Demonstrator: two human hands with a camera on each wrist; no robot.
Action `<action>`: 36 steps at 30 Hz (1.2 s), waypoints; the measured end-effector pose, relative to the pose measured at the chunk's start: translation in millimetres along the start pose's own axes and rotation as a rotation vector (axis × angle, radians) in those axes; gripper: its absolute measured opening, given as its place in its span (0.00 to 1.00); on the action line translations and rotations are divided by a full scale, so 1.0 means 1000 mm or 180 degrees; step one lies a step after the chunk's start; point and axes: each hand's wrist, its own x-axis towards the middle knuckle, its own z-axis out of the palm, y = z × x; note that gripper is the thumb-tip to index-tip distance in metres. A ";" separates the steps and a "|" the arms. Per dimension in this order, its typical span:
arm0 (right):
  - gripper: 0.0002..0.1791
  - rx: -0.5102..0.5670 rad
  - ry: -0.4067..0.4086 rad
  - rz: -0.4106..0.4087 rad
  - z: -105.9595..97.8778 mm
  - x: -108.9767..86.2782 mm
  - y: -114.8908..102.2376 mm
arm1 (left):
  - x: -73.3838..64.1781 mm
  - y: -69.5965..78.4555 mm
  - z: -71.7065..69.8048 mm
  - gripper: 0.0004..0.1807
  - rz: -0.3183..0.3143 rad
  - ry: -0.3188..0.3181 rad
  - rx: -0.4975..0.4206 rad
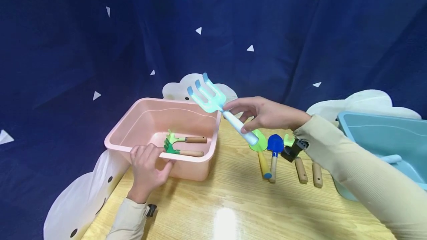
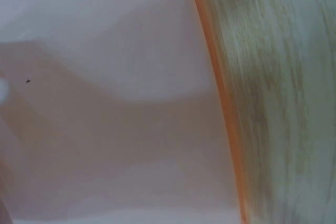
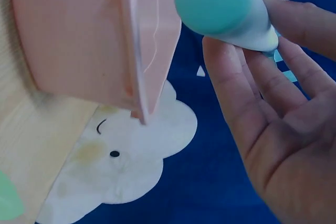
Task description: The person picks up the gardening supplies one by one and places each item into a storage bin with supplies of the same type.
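My right hand [image 1: 265, 113] holds a pale blue toy hand fork [image 1: 211, 101] by its handle, raised near the right end of a pink bin [image 1: 193, 170]. Its three prongs point up and left. In the right wrist view the handle's rounded teal end [image 3: 212, 1] lies between thumb and fingers. My left hand [image 1: 148, 167] grips the bin's near rim, fingers over the edge and thumb on the outside. Inside the bin lie a light green fork [image 1: 180, 139] with a brown handle and a dark green fork [image 1: 171, 150] with a pale wooden handle.
Right of the bin, a green shovel [image 1: 260, 142] with a yellow handle and a blue shovel [image 1: 275, 143] lie on the wooden table [image 1: 260, 210]. Two wooden handles [image 1: 301, 170] show beneath my right forearm, their heads partly hidden. A blue bin [image 1: 367, 119] holding a light blue handle stands far right.
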 end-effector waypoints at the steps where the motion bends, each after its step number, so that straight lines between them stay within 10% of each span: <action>1: 0.38 -0.0025 -0.0023 -0.0027 0.001 0.004 -0.002 | 0.000 0.000 0.000 0.21 0.0002 -0.0005 -0.0006; 36: 0.38 0.0631 -0.0549 -0.0183 0.035 0.129 -0.030 | 0.001 0.013 -0.002 0.26 0.0030 -0.0020 0.0069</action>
